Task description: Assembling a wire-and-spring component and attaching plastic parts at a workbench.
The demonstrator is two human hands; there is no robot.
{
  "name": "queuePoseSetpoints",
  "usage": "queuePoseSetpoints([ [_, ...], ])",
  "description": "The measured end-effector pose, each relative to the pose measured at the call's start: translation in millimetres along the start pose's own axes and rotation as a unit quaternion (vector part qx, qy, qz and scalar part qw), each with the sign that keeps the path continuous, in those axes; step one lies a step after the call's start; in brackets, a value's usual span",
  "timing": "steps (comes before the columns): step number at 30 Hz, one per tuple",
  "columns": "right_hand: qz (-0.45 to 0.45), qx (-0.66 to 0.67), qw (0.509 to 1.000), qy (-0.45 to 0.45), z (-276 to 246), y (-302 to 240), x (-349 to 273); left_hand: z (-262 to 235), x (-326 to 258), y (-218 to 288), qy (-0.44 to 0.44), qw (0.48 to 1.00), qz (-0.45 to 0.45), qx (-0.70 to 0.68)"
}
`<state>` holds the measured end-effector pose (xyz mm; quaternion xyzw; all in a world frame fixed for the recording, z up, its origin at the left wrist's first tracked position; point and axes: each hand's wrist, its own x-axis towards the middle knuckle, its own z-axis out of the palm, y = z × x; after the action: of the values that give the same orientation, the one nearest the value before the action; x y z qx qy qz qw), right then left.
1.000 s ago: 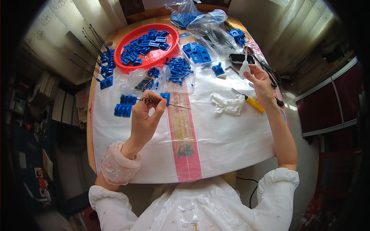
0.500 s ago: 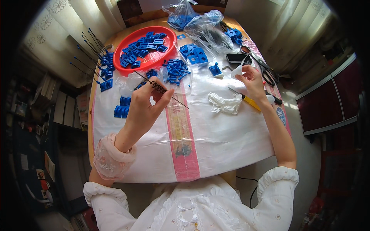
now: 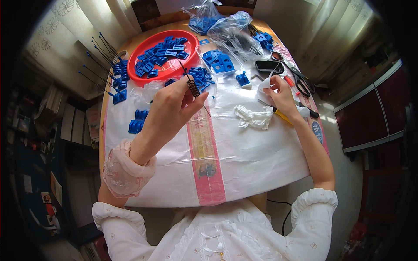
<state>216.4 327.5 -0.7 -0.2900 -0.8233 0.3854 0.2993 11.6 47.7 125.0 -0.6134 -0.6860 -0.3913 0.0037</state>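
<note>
My left hand (image 3: 172,104) is closed over the middle of the table, pinching a black coil spring (image 3: 192,87) with a thin dark rod through it. The rod tilts, its upper end pointing away to the left. On the right, my right hand (image 3: 283,96) is closed on a small white squeeze bottle (image 3: 262,88) with a thin nozzle pointing up. Beside that hand lie a crumpled white tissue (image 3: 254,116) and a yellow-handled screwdriver (image 3: 282,116), partly hidden. A single blue plastic part (image 3: 243,79) stands just beyond the bottle.
A red basin (image 3: 135,77) of blue parts stands at the back left, near a clear tray (image 3: 238,65) and plastic bags (image 3: 233,28). Blue bases with springs on rods (image 3: 119,95) line the left edge. Black scissors (image 3: 305,87) lie right. Small blue pieces (image 3: 136,126) sit left.
My left hand has moved right and a little away from me, and the spring and rod have turned more upright. My right hand has come slightly nearer with the bottle.
</note>
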Motion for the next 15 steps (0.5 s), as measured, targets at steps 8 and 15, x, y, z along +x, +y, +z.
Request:
queuePoseSetpoints([
  [8, -0.024, -0.036, 0.999, 0.003, -3.6, 0.9, 1.4, 7.1, 10.7, -0.5, -0.037, 0.999, 0.009, 0.033],
  [15, -0.022, -0.050, 0.998, 0.003, -6.2, -9.2, -0.2, 9.0, 15.1, -0.2, -0.030, 0.999, 0.000, 0.029],
])
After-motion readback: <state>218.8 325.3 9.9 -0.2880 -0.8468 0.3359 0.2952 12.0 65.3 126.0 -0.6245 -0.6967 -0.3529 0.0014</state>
